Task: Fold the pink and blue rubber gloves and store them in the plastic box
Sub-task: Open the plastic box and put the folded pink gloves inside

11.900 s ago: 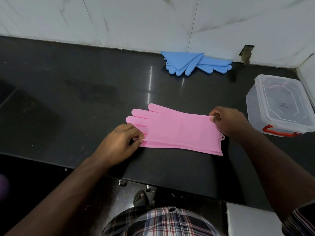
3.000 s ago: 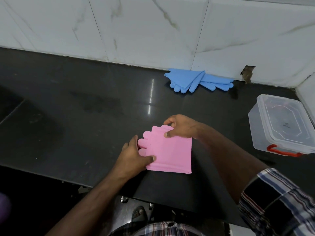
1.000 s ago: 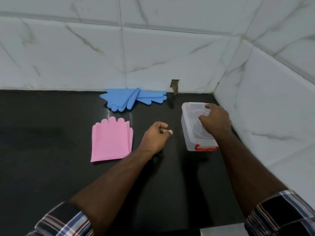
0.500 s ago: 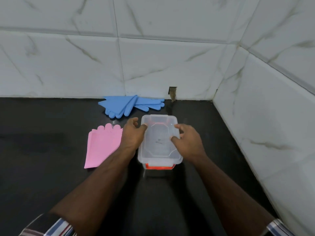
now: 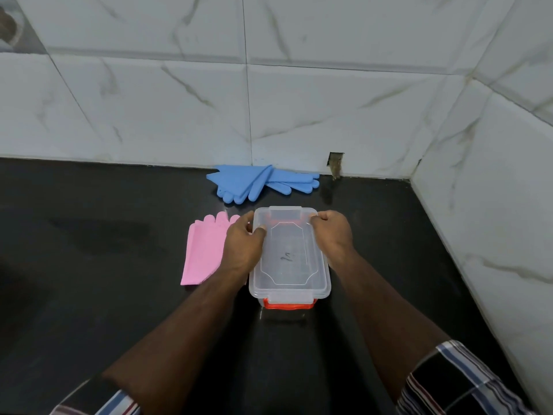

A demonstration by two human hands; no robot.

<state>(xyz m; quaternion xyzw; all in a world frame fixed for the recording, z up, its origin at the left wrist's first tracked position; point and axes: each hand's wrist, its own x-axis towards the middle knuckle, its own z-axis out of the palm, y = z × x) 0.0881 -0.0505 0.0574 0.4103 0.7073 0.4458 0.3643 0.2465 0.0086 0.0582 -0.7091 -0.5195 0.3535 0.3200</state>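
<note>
While both hands grip the far end of the plastic box (image 5: 289, 259), the left hand (image 5: 243, 244) curls over its left edge and the right hand (image 5: 332, 235) over its right edge, fingers wrapped on the lid (image 5: 287, 235). Just left of the left hand, partly under its wrist, lies the folded pink glove (image 5: 203, 253). Beyond both hands, against the tiled wall (image 5: 179, 109), lie the blue gloves (image 5: 257, 182) on the black counter (image 5: 89, 295).

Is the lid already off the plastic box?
No, the clear lid sits on the plastic box, with the left hand and right hand gripping its far corners.
</note>
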